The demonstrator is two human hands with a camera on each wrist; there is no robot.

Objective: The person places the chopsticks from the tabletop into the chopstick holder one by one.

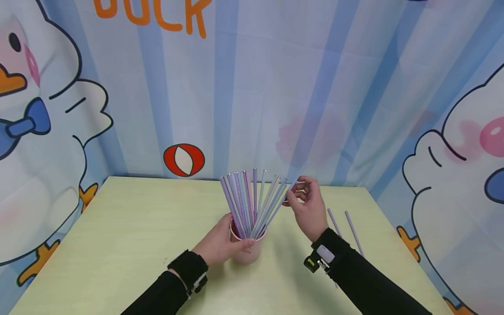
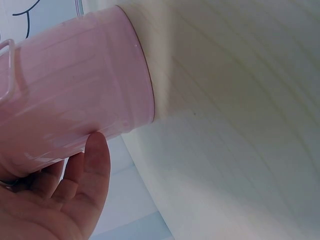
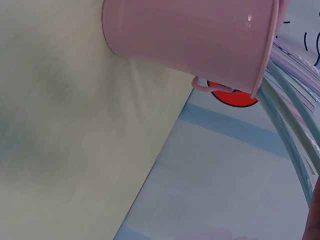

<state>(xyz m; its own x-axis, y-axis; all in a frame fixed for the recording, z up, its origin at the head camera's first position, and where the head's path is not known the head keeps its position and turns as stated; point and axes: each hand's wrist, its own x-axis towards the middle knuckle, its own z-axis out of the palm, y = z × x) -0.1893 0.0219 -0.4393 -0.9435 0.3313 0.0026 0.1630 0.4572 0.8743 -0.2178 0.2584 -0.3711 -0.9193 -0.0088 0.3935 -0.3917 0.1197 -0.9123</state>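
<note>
A pink cup [image 1: 246,255] stands upright on the table, holding a fanned-out bunch of purple, pink and bluish drinking straws [image 1: 246,201]. My left hand [image 1: 220,243] grips the cup, its thumb across the near side. In the left wrist view the fingers [image 2: 96,165] touch the cup wall [image 2: 75,85]. At the bunch's right side, my right hand [image 1: 308,208] pinches a translucent bluish straw [image 1: 293,183] that leans outward; its lower end goes down toward the cup. Only a sliver of the right hand [image 3: 314,215] shows in the right wrist view, beside the straws [image 3: 290,135].
Two purple straws [image 1: 355,234] lie on the table [image 1: 157,218] to the right, partly behind the right forearm. A small wire-like handle [image 3: 205,87] juts from the cup's far side. Behind the table hangs a striped blue curtain [image 1: 256,87] with cartoon ducks.
</note>
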